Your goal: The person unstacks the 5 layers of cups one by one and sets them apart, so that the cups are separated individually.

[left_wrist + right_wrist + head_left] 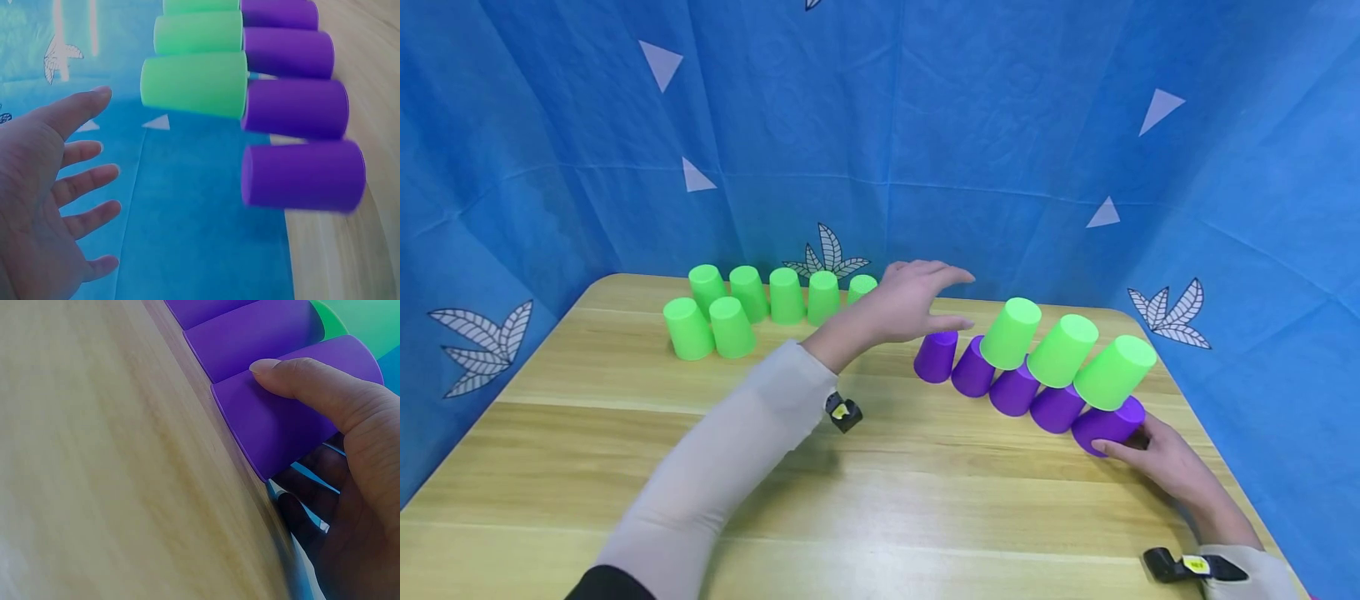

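Several upside-down purple cups stand in a slanting row on the right of the table. Three green cups sit on top of them, among them a middle one (1063, 350). My right hand (1176, 467) holds the nearest purple cup (275, 419) at the row's right end, thumb on its near side and fingers behind. My left hand (910, 302) is raised above the row's far left end, with fingers spread and nothing in them. Apart from it, below, stands the leftmost purple cup (303, 176), which has no cup on top.
Several upside-down green cups stand at the back left; two of them, including one green cup (732, 327), are in front of the others. The wooden table (925, 508) ends at a blue curtain (887, 125) behind and at the sides.
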`<state>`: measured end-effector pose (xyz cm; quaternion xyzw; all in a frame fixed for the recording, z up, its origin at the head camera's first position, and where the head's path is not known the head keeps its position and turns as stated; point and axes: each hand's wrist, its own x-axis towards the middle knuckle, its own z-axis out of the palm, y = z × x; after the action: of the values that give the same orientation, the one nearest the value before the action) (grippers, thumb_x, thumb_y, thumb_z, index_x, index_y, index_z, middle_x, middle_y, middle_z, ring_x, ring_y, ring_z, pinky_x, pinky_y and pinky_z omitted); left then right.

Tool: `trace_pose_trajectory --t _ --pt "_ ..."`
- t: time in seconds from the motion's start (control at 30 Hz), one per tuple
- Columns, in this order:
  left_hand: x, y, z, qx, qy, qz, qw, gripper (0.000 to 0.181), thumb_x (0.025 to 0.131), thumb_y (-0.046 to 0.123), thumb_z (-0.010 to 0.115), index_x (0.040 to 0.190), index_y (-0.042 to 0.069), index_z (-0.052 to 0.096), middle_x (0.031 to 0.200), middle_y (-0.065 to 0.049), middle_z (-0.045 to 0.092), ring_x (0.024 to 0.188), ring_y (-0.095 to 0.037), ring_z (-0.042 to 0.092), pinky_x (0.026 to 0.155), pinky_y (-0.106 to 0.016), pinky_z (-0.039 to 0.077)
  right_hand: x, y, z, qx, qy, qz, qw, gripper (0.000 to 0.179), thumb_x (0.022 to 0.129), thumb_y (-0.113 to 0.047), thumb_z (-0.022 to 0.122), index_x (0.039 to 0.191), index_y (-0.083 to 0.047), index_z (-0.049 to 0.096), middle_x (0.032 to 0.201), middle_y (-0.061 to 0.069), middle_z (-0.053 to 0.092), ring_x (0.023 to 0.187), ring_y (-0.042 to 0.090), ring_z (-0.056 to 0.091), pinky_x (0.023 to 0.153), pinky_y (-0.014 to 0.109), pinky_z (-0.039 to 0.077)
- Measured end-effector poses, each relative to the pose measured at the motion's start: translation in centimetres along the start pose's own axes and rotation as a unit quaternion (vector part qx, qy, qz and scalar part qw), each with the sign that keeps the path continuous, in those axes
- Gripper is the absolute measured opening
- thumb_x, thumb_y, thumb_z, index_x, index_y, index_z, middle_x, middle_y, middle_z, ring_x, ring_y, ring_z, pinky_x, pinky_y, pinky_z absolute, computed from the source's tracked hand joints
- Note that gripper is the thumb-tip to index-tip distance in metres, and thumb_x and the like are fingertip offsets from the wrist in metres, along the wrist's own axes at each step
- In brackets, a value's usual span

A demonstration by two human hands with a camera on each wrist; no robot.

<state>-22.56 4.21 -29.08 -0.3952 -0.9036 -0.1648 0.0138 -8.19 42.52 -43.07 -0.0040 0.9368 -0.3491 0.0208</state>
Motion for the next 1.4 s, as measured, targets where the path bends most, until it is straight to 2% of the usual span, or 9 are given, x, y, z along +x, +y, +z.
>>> trace_pose_trajectory --t 0.13,0.4,0.63,0.8,0.9,1.1,1.27,1.4 --pt "1.4 1.3 0.7 0.009 -0.008 0.002 0.9999 0.065 0.092 0.058 0.058 0.147 0.026 0.044 0.145 0.004 0.048 0.134 -0.021 0.041 0.106 -0.052 0.03 0.0 0.0 0.0 -0.002 0.0 0.0 1.0 0.066 0.089 -0.036 0.073 0.137 0.002 0.048 0.121 0.021 0.061 0.098 -0.001 0.052 0.079 0.018 0.042" --pt "3.7 3.4 2.1 0.028 -0.029 -0.001 0.9992 0.067 0.091 0.061 0.056 0.148 0.029 0.042 0.147 0.006 0.045 0.134 -0.019 0.041 0.105 -0.049 0.03 -0.2 0.0 0.2 -0.003 0.001 -0.003 1.0 0.064 0.088 -0.032 0.074 0.135 0.003 0.049 0.116 0.019 0.064 0.093 0.004 0.056 0.076 0.02 0.044" --pt "4.8 4.6 3.0 0.081 -0.039 -0.01 0.9959 0.068 0.091 0.067 0.051 0.148 0.032 0.041 0.146 0.009 0.046 0.134 -0.018 0.04 0.106 -0.049 0.027 -0.1 0.1 0.3 -0.003 0.002 -0.01 0.9999 0.062 0.088 -0.032 0.074 0.134 0.002 0.05 0.116 0.018 0.064 0.093 0.003 0.056 0.077 0.019 0.043" --pt "5.4 5.1 3.8 0.106 -0.034 -0.009 0.9937 0.066 0.092 0.066 0.049 0.147 0.03 0.043 0.144 0.009 0.048 0.132 -0.016 0.042 0.103 -0.045 0.031 -0.1 0.1 0.4 -0.011 0.0 -0.003 0.9999 0.065 0.089 -0.034 0.073 0.136 0.003 0.048 0.119 0.02 0.062 0.098 0.007 0.056 0.078 0.02 0.043" --pt "5.6 5.1 4.0 0.117 -0.029 -0.009 0.9927 0.063 0.094 0.064 0.048 0.146 0.029 0.046 0.141 0.008 0.051 0.13 -0.016 0.045 0.099 -0.042 0.035 -0.2 0.0 0.4 -0.009 0.0 -0.003 1.0 0.065 0.089 -0.034 0.073 0.136 0.003 0.048 0.119 0.021 0.062 0.1 0.01 0.056 0.079 0.02 0.043" --pt "5.4 4.8 3.7 0.119 -0.007 0.009 0.9928 0.059 0.094 0.06 0.051 0.141 0.024 0.053 0.134 0.006 0.057 0.125 -0.018 0.049 0.095 -0.038 0.039 -0.2 0.1 0.5 -0.005 0.005 -0.008 0.9999 0.062 0.089 -0.033 0.074 0.134 0.002 0.049 0.116 0.018 0.064 0.095 0.007 0.056 0.077 0.019 0.043" --pt "4.5 4.0 2.8 0.121 0.025 0.025 0.992 0.058 0.094 0.055 0.056 0.138 0.018 0.057 0.129 0.001 0.061 0.12 -0.02 0.051 0.097 -0.034 0.041 -0.1 0.2 0.4 -0.001 0.007 -0.014 0.9999 0.06 0.089 -0.032 0.074 0.133 0.002 0.051 0.114 0.017 0.065 0.091 0.003 0.057 0.076 0.019 0.044" --pt "3.3 3.1 2.0 0.116 0.035 0.023 0.9923 0.057 0.094 0.053 0.057 0.138 0.015 0.057 0.128 0.0 0.061 0.118 -0.019 0.051 0.096 -0.031 0.041 0.0 0.2 0.2 -0.007 0.005 -0.008 0.9999 0.063 0.089 -0.034 0.073 0.134 0.002 0.05 0.116 0.019 0.064 0.093 0.002 0.055 0.077 0.019 0.043"
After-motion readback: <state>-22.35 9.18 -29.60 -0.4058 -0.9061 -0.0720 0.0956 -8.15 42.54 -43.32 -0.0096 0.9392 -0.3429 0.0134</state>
